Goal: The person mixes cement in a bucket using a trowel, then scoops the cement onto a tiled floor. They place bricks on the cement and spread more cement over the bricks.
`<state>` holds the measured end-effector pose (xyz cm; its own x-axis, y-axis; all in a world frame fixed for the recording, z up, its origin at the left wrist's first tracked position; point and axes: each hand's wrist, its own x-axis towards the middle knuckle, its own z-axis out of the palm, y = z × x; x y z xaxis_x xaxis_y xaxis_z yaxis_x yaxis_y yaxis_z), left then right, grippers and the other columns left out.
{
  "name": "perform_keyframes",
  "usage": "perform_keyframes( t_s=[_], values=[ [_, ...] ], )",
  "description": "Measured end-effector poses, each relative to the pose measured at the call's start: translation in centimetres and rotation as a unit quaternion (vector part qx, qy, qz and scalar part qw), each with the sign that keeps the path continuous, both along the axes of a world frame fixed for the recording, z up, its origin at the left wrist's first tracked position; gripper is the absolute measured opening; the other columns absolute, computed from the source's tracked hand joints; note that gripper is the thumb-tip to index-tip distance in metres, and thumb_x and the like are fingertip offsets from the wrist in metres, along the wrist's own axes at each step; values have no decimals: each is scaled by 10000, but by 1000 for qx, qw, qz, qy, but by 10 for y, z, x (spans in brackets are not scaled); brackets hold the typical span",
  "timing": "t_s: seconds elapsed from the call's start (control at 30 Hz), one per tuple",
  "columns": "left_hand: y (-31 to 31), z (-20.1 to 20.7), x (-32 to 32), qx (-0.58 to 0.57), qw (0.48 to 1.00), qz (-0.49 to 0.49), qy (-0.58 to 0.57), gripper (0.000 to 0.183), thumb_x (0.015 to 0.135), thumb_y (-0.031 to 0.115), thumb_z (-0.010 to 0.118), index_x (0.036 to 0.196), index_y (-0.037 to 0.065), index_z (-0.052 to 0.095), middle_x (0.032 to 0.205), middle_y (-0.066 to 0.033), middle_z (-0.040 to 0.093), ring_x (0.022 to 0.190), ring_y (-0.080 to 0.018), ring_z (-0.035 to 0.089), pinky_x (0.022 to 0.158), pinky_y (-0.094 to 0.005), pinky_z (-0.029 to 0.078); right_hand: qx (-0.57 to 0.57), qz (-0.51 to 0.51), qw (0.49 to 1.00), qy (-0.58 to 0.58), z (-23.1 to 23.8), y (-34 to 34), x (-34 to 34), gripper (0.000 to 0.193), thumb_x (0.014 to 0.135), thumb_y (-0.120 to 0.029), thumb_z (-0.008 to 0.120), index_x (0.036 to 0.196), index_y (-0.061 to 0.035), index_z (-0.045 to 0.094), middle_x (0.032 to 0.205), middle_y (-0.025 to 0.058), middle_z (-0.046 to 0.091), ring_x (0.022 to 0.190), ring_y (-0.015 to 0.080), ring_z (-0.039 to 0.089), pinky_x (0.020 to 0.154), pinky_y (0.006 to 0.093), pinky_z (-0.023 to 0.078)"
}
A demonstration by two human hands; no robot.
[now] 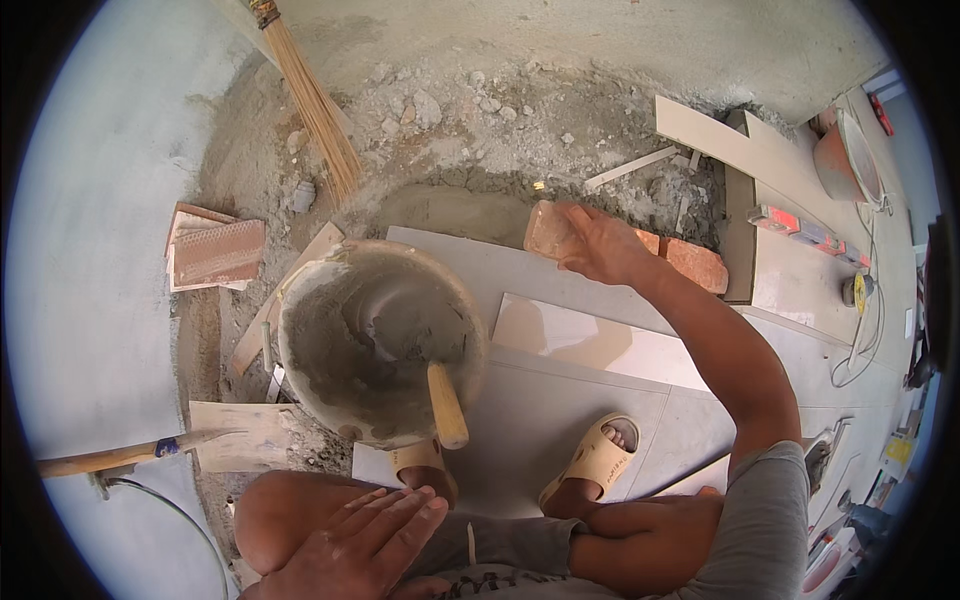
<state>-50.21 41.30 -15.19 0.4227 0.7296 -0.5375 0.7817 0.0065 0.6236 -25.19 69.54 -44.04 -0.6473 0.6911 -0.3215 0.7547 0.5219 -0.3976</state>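
Note:
My right hand (605,245) is closed round a pinkish brick (550,229), held at the near edge of a bed of wet grey mortar (450,208); whether the brick touches the mortar I cannot tell. Just right of that hand, red bricks (697,265) lie in a row, partly hidden by my wrist. Low in the picture, my left hand (365,540) is over my lap, fingers stretched out, with nothing in it. A large bucket (467,300) of grey mortar stands between my left hand and the mortar bed. Out of it leans a trowel's wooden handle (447,405), its blade hidden in the mortar.
A glossy tile strip (600,340) lies on the grey tiled floor near my sandalled feet. Tile offcuts (218,250) and a straw broom (315,110) are at the left. Rubble (425,108) lines the wall. At right are a red spirit level (808,236) and another bucket (845,160).

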Motion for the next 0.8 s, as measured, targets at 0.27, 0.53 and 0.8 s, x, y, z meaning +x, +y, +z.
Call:
perform_keyframes(
  t_s=[0.27,0.53,0.8],
  values=[
    [-9,-6,-17,6,996,51,76,837,773,226,801,1465,-13,397,1373,-234,542,1269,-407,524,1092,-487,418,-30,35,998,31,-63,30,-35,901,790,-338,810,1496,-106,300,1393,207,502,1253,405,533,1053,470,439],
    [17,-15,-30,-26,997,40,67,832,782,256,800,1460,-18,403,1398,-228,531,1287,-407,517,1095,-490,416,-72,13,997,-40,-61,40,-46,834,800,-309,802,1473,-100,357,1332,191,556,1241,380,550,1016,465,473],
    [27,-22,-36,-45,995,50,71,881,763,267,820,1480,-5,386,1418,-216,523,1289,-411,517,1085,-485,424,-38,60,997,-14,-57,47,-41,702,809,-209,785,1404,-65,442,1286,159,594,1164,376,590,990,473,491]
  ],
)
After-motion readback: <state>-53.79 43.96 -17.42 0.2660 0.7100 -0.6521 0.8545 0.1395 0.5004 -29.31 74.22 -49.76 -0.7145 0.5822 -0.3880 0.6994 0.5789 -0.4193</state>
